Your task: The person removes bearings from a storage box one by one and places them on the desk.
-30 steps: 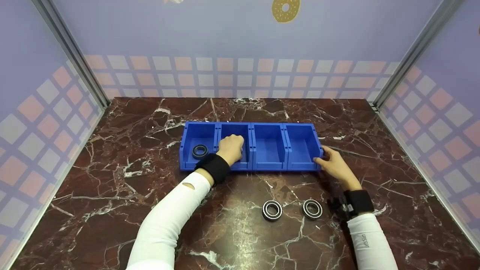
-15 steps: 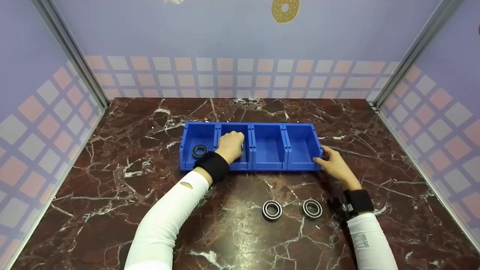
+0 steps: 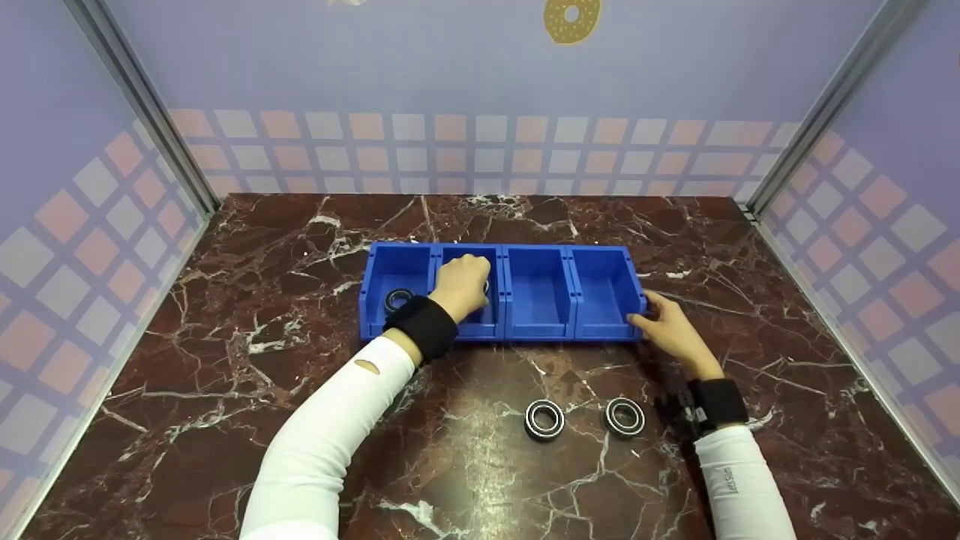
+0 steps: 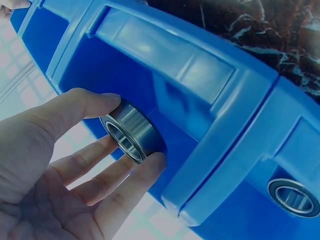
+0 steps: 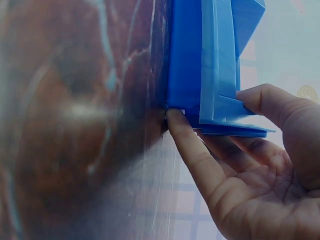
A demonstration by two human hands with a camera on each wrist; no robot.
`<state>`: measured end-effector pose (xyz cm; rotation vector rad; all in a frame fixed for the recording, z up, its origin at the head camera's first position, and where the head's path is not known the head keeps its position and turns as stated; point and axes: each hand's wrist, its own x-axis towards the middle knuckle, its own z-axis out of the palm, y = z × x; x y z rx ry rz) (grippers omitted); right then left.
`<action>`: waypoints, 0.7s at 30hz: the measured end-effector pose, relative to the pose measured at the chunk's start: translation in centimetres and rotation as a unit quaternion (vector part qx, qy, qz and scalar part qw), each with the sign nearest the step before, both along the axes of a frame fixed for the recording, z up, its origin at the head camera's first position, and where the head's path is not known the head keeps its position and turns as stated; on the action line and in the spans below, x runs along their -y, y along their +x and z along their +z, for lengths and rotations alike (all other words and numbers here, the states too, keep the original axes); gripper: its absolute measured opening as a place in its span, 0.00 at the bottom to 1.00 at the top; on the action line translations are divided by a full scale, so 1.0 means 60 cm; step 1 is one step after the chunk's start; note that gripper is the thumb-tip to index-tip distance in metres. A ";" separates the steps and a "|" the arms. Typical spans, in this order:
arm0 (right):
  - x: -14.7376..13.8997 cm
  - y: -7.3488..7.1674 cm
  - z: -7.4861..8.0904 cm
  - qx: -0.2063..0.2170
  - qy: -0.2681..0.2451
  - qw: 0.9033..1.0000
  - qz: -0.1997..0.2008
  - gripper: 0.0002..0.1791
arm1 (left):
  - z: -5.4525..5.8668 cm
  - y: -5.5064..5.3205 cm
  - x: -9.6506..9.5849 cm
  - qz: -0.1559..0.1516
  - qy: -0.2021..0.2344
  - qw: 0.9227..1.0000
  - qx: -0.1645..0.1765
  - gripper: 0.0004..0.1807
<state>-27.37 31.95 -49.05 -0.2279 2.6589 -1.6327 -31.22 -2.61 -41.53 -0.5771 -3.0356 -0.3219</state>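
Observation:
A row of joined blue bins (image 3: 536,330) stands on the table. My left hand (image 3: 463,285) is over the second bin from the left. In the left wrist view its thumb and fingers pinch a ball bearing (image 4: 134,131) by the outer rim, held tilted within that bin. Another bearing (image 3: 398,300) lies in the leftmost bin, partly covered by the wrist strap in the head view. At the row's right end, my right hand (image 3: 667,326) grips the last bin's side wall, thumb inside and fingers outside, as the right wrist view (image 5: 250,165) shows.
Two more bearings, a left one (image 3: 544,420) and a right one (image 3: 624,417), lie flat on the dark red marbled table (image 3: 225,375) in front of the bins. Patterned panels (image 3: 480,150) wall the table at the back and both sides.
My left hand has shifted slightly away from me, toward the back of the second bin, with the bearing. The right hand and the bins look unmoved.

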 end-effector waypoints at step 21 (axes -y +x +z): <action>-0.001 0.001 0.001 0.004 -0.018 1.000 0.006 0.29 | 0.025 0.015 0.007 -0.019 -0.004 1.000 -0.024 0.13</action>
